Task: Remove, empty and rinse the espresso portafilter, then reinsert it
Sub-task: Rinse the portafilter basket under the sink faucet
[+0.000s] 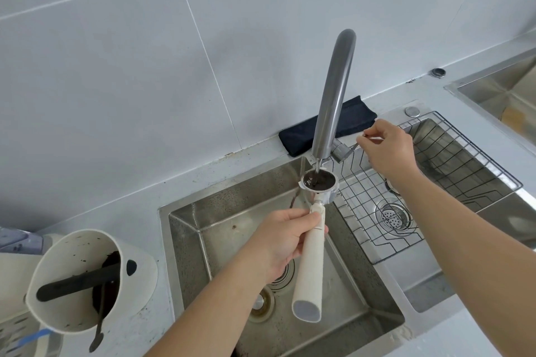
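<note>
Now at the rinse step. Steel sink (203, 211) fills mid-frame, set in the pale counter (116, 200), wire rack (435, 182) over its right basin. Grey faucet (333, 95) arcs over the left basin; a thin stream drops from its spout. Knock box (72, 281) with dark grounds stands left of the sink, so emptying looks done. Left hand (278, 240) fingers closed round the cream handle of the portafilter (310, 255), basket held level directly under the spout, above the left basin. Right hand (388, 148) fingers pinched on the faucet lever (348, 149). Basket (317, 181) interior dark; residue or wet metal, cannot tell. To rinse well, probably: raise flow gently to avoid splash, tilt and rotate the basket so water sweeps the rim and lugs, tip out, check for leftover grounds before reinserting.
</note>
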Demonstrator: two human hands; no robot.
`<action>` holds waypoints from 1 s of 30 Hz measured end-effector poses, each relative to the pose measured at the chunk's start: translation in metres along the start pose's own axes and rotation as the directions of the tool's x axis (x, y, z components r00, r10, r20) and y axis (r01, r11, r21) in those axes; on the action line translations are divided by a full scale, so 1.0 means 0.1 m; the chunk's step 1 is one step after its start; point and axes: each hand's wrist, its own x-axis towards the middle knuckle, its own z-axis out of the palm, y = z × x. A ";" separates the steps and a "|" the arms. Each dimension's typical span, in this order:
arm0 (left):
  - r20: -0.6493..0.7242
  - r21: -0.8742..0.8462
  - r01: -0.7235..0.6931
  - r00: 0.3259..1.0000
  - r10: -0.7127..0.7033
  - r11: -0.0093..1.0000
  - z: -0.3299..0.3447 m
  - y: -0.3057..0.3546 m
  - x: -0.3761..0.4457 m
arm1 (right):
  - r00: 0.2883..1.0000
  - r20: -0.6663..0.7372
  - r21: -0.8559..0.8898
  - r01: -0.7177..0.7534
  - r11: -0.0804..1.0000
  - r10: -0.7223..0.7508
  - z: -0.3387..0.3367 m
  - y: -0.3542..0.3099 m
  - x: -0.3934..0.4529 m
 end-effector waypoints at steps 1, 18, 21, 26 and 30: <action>-0.013 0.015 0.005 1.000 -0.005 1.000 0.00 0.00 0.00 | 1.000 0.001 0.002 0.001 1.000 -0.001 0.00 0.00 0.00; -0.120 0.334 0.005 0.992 0.037 0.943 -0.28 0.03 -0.13 | 1.000 0.000 0.002 -0.007 1.000 0.007 0.00 0.00 0.01; -0.149 0.395 -0.011 0.986 0.076 0.919 -0.34 0.07 -0.15 | 1.000 -0.004 0.003 -0.009 1.000 0.009 0.00 0.01 0.01; -0.144 0.491 -0.054 0.979 0.143 0.870 -0.41 0.10 -0.16 | 1.000 -0.004 0.000 -0.014 1.000 0.014 -0.01 0.00 0.01; -0.130 0.519 -0.109 0.970 0.204 0.848 -0.42 0.11 -0.16 | 1.000 0.002 0.005 -0.017 1.000 0.017 -0.01 -0.01 0.00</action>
